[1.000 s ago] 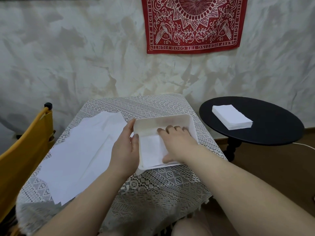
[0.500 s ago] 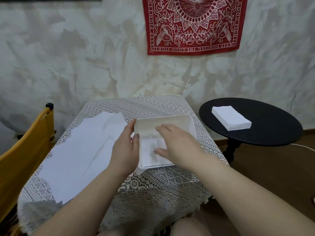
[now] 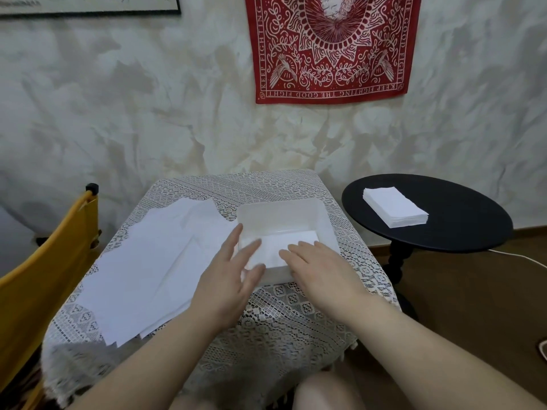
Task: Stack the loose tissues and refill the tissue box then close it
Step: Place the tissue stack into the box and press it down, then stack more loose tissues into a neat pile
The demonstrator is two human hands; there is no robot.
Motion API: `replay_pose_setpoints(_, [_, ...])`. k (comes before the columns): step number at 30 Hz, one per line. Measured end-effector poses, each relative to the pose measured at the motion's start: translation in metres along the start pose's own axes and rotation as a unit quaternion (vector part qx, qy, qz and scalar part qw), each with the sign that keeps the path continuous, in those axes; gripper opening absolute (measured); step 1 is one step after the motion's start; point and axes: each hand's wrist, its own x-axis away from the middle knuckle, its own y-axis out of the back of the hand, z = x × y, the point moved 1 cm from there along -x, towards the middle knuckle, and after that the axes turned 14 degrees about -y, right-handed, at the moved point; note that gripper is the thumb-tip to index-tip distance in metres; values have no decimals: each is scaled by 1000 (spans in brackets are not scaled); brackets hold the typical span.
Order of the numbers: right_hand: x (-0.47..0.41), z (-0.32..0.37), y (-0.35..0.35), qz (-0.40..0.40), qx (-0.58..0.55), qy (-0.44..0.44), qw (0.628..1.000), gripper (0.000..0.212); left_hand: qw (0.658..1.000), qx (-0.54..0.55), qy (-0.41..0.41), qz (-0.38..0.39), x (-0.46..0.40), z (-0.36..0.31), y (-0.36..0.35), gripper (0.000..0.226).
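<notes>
Tissue box: one white open box [image 3: 325, 220] on the lace-covered table [image 3: 296, 315], toward its far right; folded tissues [image 3: 284, 244] lie inside.
Loose tissues: one spread pile of white sheets [image 3: 148, 267] on the table, left of the box; number of sheets cannot be counted.
Stacked tissues: one neat stack [image 3: 395, 210] on the round black side table [image 3: 461, 223].
Left hand [image 3: 228, 279]: fingers straight and spread, holding nothing, at the box's near-left corner.
Right hand [image 3: 322, 267]: fingers relaxed, empty, over the box's near edge.
Chair: one yellow chair [image 3: 38, 276] at left.
Wall: one red bandana [image 3: 331, 45].
</notes>
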Motion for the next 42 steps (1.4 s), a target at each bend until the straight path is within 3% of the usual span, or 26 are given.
replay_pose_setpoints(5, [8, -8, -5, 14, 31, -66, 997, 65, 998, -56, -10, -1, 3, -1, -3, 57])
replay_pose_setpoints(12, [9, -18, 5, 79, -141, -212, 964, 45, 999, -8, 48, -16, -10, -3, -2, 33])
replay_pose_setpoints(15, [-6, -21, 10, 53, -170, -217, 960, 42, 999, -9, 41, -26, -30, -4, 6, 28])
replay_pose_setpoints(23, [-111, -68, 12, -35, -193, -231, 953, 36, 996, -41, 61, -45, -152, 31, 10, 47])
replay_pose_setpoints(31, [-173, -113, -44, -13, -177, -246, 953, 32, 996, -22, 88, -16, -213, 82, -44, 49])
replay_pose_setpoints(42, [-182, -118, -96, 22, -159, -242, 957, 43, 994, -1, 112, -20, -210, 119, -87, 51])
